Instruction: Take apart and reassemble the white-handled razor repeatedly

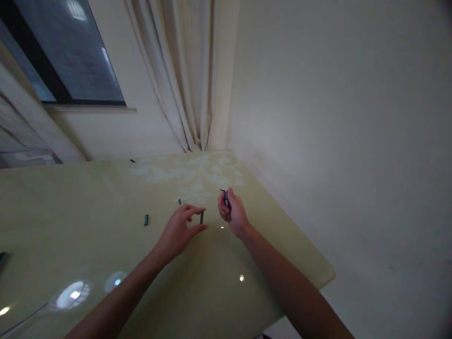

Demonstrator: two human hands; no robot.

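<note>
My left hand (181, 230) pinches a small, thin dark strip (202, 217) by its two ends, between thumb and forefinger, over the glossy table. To its right, my right hand (233, 212) is closed around a small dark object with a pale, shiny top (225, 197). Its kind is hard to make out, as the fingers cover much of it. Just beyond my left hand lies a tiny grey piece (180, 201). A short dark block (146, 220) rests on the table to the left.
The pale green table (212, 301) meets a plain wall (335, 117) on the right. Near its back edge is another tiny dark piece (132, 161). A dark object (3, 258) is cut off at the left edge. Beige curtains (187, 70) hang behind, beside a window (81, 52).
</note>
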